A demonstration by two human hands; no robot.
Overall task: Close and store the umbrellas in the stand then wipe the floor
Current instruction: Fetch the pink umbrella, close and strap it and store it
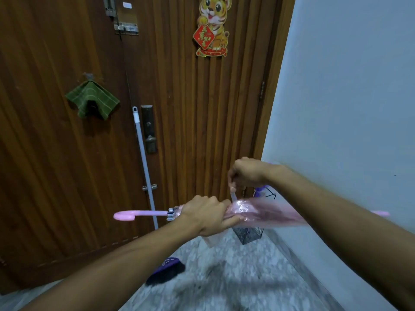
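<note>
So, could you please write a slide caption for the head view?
Left hand grips a folded pink umbrella while right hand pulls its strap, above the wire stand.

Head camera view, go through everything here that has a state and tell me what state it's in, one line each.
Pink umbrella: folded, held level, not yet in the stand.
Closing strap: pulled up, unfastened.
Left hand: gripping the folded canopy.
Right hand: pinching the strap.
Wire umbrella stand: upright in the corner.
Door: closed.
Green cloth: hanging on a door hook.
Broom: leaning against the door.
</note>
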